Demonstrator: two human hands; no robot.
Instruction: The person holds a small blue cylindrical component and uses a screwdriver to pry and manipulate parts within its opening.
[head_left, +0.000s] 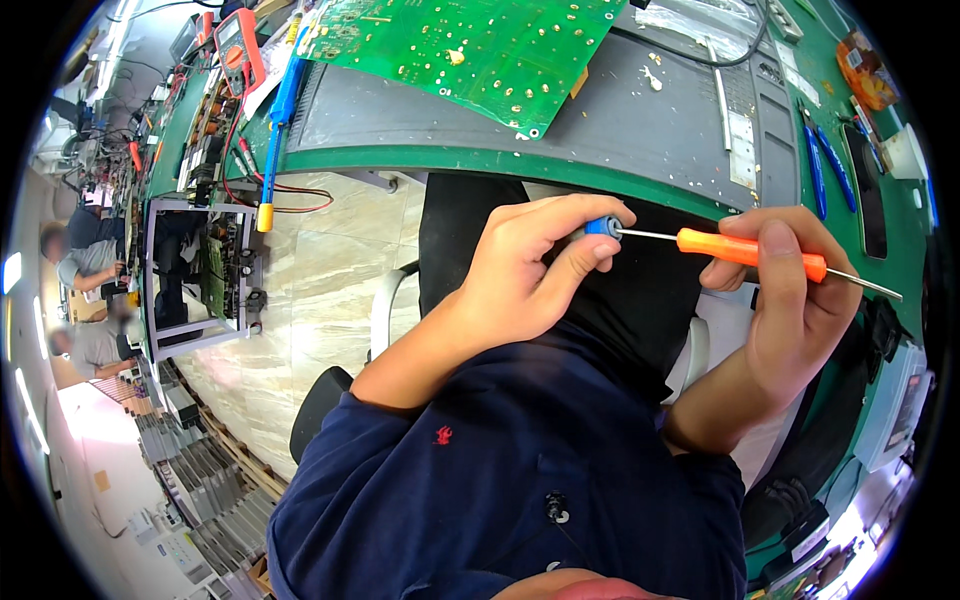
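Near worktop's [450, 159] edge, blue part [603, 227] pinched by left fingers [580, 264] seems worked with screwdriver [745, 248] pinched in right fingers [778, 241]; steadiness seems needed.

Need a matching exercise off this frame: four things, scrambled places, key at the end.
1. Orange-handled metal screwdriver
2. Small blue cylindrical part
3. Large flat green circuit board
4. Red-and-grey handheld multimeter

A. Over the flat grey mat
B. Upper left of the view
C. In the right hand
D. Pinched in the left hand

Pairs: 1-C, 2-D, 3-A, 4-B
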